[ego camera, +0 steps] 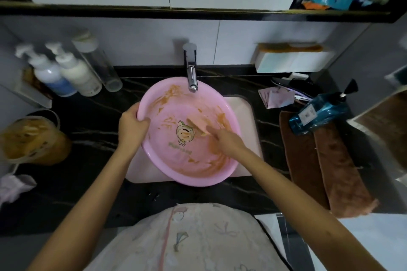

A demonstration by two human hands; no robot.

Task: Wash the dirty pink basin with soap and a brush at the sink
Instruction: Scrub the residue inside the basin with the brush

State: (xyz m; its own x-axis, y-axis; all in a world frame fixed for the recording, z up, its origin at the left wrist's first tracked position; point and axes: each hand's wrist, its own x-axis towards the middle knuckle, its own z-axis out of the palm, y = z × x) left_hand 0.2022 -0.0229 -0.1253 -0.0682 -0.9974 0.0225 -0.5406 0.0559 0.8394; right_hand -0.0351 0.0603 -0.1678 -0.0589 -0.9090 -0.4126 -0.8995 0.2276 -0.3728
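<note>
Where the left hand (pixel 132 124) clamps its near-left rim, the pink basin (pixel 176 160) sits over the pale sink (pixel 244 112). It is tipped, with its far edge under the faucet (pixel 191 72) spout. The thumb hooks over the rim onto the inner wall and the fingers curl round the outside, so this grip is closed firmly on the basin.

To the right of that grip, the right hand (pixel 226 141) lies inside the bowl. Its fingers stretch forward onto a pale tan object (pixel 197 126) on the basin floor. Motion blur hides the fingertips, so I cannot tell whether they pinch that object or only press on it, nor what it is.

Between the two hands a small cartoon figure (pixel 185 133) is printed on the bottom. Brown smears (pixel 218 160) streak the inner wall around the right hand and up toward the spout.

Beyond the right hand, on the black countertop (pixel 88 121), a blue pump bottle (pixel 319 114) lies on its side across a brown towel (pixel 319 160). A white box (pixel 293 61) stands against the wall behind them.

Beyond the left hand, a clear tub of brown paste (pixel 30 138) stands near the counter's edge. Farther back are two white pump bottles (pixel 63 72) and a clear tube (pixel 99 66) beside them.
</note>
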